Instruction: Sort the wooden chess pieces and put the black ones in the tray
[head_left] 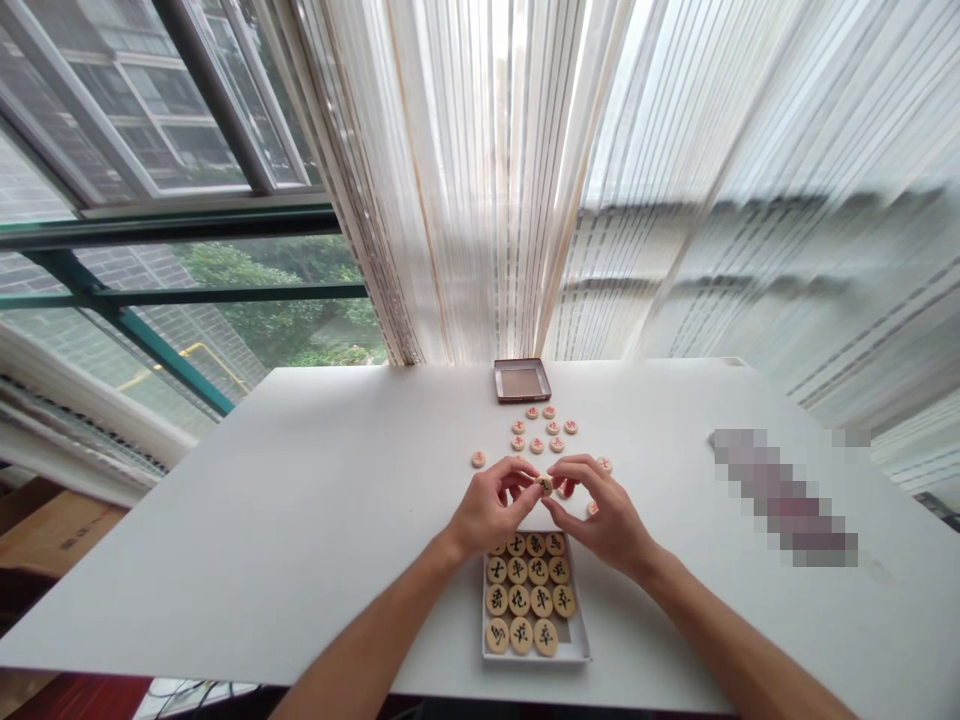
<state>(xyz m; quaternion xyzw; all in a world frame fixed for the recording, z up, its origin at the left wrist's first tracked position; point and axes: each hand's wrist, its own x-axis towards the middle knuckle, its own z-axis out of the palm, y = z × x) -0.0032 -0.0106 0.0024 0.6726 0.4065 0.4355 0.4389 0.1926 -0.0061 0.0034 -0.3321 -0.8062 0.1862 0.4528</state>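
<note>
Between my two hands is a round wooden Chinese chess piece point(544, 486) with a black character. My left hand point(491, 508) pinches it at its left edge. The fingertips and thumb of my right hand point(604, 515) close on its right side. Just below, on the near side, lies a shallow white box point(577, 650) with rows of pieces marked in black, such as the piece point(545, 637) in the front row. One gap shows at its front right corner. My hands partly cover the box's far row and some red-marked pieces.
Several red-marked pieces point(536, 446) lie loose beyond my hands on the white table point(337, 500). A dark-rimmed box lid point(522, 381) lies behind them, near the curtain point(480, 200). A blurred long object point(784, 500) is at the right. A cardboard box point(64, 530) stands left of the table.
</note>
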